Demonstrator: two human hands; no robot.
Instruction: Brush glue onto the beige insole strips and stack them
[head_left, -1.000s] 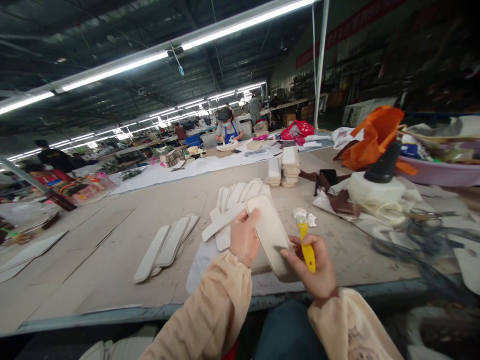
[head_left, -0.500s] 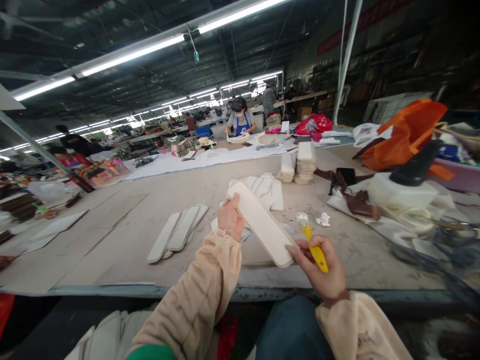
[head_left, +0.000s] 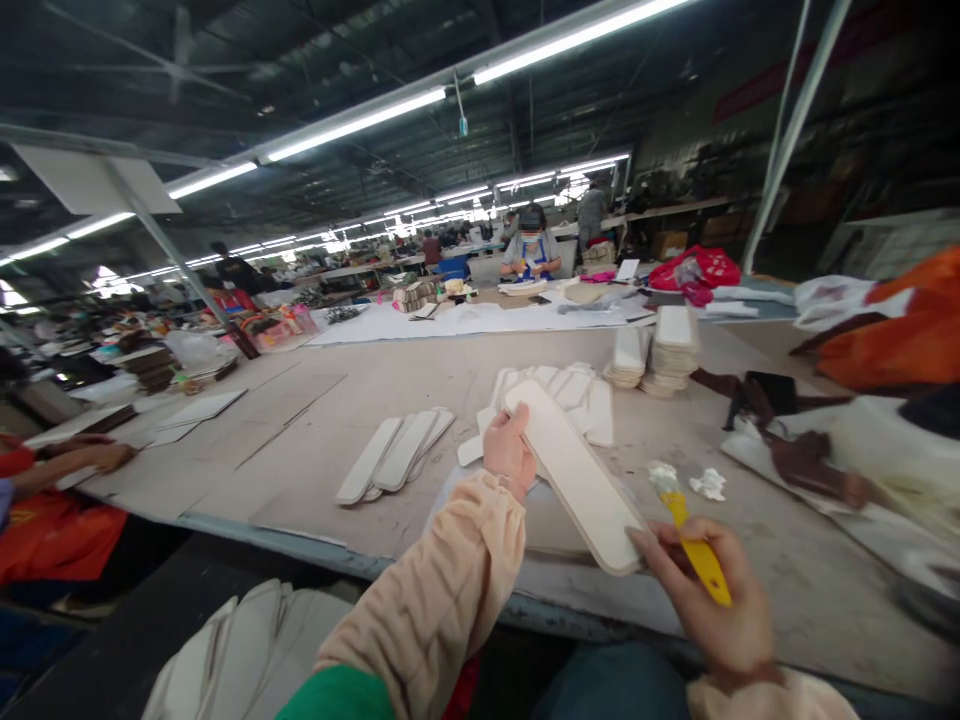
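Note:
A long off-white strip with rounded ends [head_left: 574, 475] is held slantwise above the table. My left hand [head_left: 511, 448] is closed on its upper end, thumb on top. At its lower end, the fingertips of my right hand [head_left: 724, 590] pinch the corner. That same hand also grips a yellow-handled brush [head_left: 697, 550], whose head is coated in white. Just behind the held strip lies a loose pile of similar strips [head_left: 596, 400]. Another fanned group of strips [head_left: 397, 455] rests to the left. A white crumpled lump [head_left: 707, 484] sits right of the brush head.
Two neat stacks of strips [head_left: 673, 350] stand farther back. Brown straps [head_left: 806, 450] and white cloth crowd the right side, with an orange bag [head_left: 892, 335] beyond. More strips [head_left: 240, 645] lie below the table edge. A co-worker's arm [head_left: 82, 462] reaches in at far left.
The view has turned left, so the table's things appear farther right. A co-worker's arm now shows at the left. Both hands keep hold of the strip, and the brush stays in my right hand.

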